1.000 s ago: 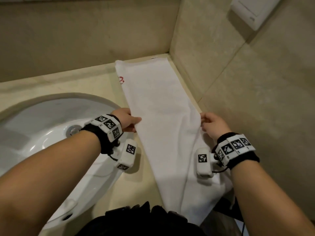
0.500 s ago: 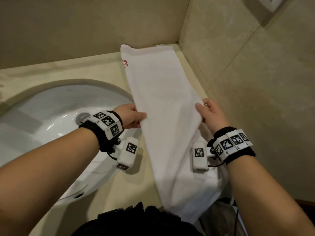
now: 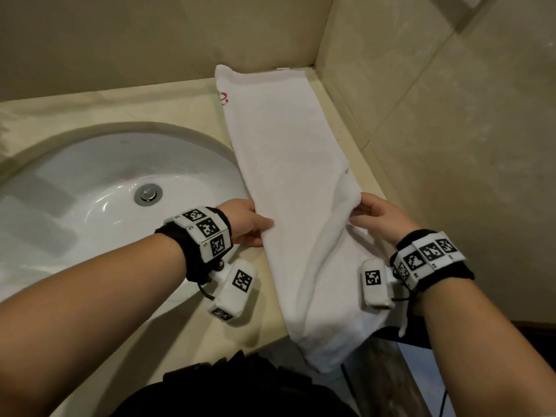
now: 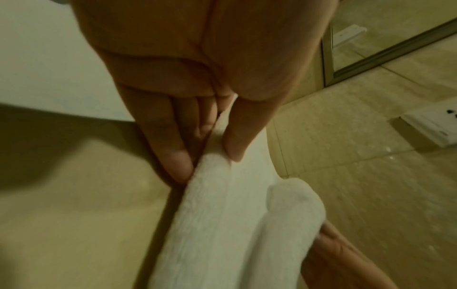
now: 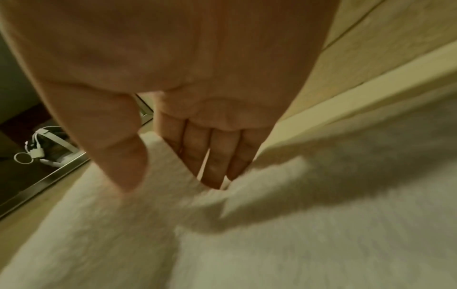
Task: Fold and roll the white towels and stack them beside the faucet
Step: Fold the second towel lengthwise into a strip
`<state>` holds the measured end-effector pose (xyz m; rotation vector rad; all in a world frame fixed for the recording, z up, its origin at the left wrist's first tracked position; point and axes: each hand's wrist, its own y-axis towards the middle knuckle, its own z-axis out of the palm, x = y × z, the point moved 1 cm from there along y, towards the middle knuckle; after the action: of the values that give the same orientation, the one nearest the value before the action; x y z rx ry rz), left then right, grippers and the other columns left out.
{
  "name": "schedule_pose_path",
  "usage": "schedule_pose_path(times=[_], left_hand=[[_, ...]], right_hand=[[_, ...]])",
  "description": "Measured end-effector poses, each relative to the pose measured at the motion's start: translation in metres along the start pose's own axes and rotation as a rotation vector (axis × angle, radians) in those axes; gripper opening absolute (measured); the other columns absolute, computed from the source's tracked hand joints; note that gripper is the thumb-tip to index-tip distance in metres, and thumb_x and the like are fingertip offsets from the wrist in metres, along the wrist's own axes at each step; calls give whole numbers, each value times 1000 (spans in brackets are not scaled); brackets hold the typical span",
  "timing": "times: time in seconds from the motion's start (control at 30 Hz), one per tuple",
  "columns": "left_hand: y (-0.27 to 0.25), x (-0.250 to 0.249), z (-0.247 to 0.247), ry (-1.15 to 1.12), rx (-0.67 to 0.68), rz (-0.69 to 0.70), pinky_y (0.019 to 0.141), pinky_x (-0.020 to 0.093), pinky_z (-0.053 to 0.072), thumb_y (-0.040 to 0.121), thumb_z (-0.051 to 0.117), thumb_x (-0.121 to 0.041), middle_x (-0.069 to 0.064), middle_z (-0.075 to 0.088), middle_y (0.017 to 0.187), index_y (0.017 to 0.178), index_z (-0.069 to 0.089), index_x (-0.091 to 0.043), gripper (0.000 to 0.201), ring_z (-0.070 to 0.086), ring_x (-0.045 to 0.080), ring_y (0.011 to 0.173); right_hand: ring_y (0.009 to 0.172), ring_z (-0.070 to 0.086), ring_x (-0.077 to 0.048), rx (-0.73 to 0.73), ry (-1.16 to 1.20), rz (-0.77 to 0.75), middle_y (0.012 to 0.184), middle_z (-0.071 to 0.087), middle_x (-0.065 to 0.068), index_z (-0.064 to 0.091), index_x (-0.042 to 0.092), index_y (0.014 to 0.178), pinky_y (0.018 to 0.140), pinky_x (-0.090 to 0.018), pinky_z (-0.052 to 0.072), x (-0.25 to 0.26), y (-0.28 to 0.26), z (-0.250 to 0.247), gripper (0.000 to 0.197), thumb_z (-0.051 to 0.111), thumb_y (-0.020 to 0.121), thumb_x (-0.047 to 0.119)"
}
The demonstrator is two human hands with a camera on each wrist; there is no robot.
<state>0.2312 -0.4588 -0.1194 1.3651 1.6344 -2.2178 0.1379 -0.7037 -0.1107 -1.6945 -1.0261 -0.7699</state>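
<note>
A long white towel (image 3: 285,152), folded into a narrow strip, lies on the beige counter (image 3: 168,100) from the back corner to the front edge, where its near end hangs over. My left hand (image 3: 249,224) pinches the towel's left edge (image 4: 212,166) between thumb and fingers. My right hand (image 3: 373,215) pinches the right edge (image 5: 168,166), lifted a little into a fold. A small red mark (image 3: 223,98) shows near the towel's far left edge. No faucet is in view.
A white oval sink (image 3: 90,206) with a metal drain (image 3: 148,194) sits left of the towel. Tiled walls (image 3: 436,130) close the counter at the back and right. A wall socket plate (image 4: 430,125) shows in the left wrist view.
Both hands have slid toward me along the towel's edges while still pinching it. The right edge is now raised and gathered into a fold. The head view has shifted.
</note>
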Motion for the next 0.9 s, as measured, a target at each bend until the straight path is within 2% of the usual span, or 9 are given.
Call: schedule_pose_path(times=[0.1,0.17,0.3,0.43,0.5,0.57,0.63,0.73,0.9], left_hand=[[-7,6,8,36,39,-15,52,21,56,85,59,-2,5,64,78,85,59,-11,9,61,16,67],[-9,8,12,67,43,-9,52,21,55,85,59,-2,5,63,79,88,58,-11,9,61,17,67],[-11,10,14,68,16,-7,50,22,55,85,60,-3,8,59,76,90,57,-9,8,57,18,65],[-16,15,19,39,25,-26,50,20,56,82,63,-4,7,56,72,88,56,-8,10,56,17,64],[-20,18,24,41,49,-41,52,22,56,83,63,-4,8,58,76,99,56,-5,18,57,17,65],[-25,22,32,51,79,-50,54,22,56,84,62,-4,10,59,84,110,56,-3,27,57,18,67],[-29,28,41,52,86,-44,53,22,55,85,59,-2,12,62,92,114,55,-2,30,58,18,69],[-35,34,48,52,37,1,50,20,54,86,56,0,14,61,103,117,54,-1,31,58,19,71],[-44,29,38,28,-23,37,61,27,56,87,55,-1,17,62,106,116,54,-1,29,60,30,84]], right_hand=[[63,60,-2,-66,40,-1,67,65,12,62,23,74,66,-19,47,1,-5,3,14,61,84,13],[57,52,-10,-198,-3,-4,62,57,5,59,18,71,59,-26,42,0,-9,0,16,60,86,23],[74,53,-23,-414,-478,183,77,58,-10,57,11,75,65,-29,36,-4,-23,-21,27,50,90,32],[73,56,-13,-461,-244,234,78,62,2,63,18,80,70,-27,36,-19,-56,-28,36,44,91,47],[76,55,2,-409,-15,200,79,63,17,63,26,80,72,-23,39,-26,-70,-23,27,47,89,46],[85,61,-9,-313,113,204,85,68,12,64,26,90,78,-28,46,-35,-80,-17,15,56,86,38],[95,62,-21,-239,-6,212,96,68,3,60,22,104,79,-34,50,-40,-84,-14,23,63,83,31],[94,59,-20,-325,-280,178,100,66,1,61,17,107,76,-28,42,-37,-85,-16,26,57,88,33],[87,57,-25,-524,-410,179,95,65,-16,63,6,90,72,-27,33,-43,-101,-28,23,54,90,27]])
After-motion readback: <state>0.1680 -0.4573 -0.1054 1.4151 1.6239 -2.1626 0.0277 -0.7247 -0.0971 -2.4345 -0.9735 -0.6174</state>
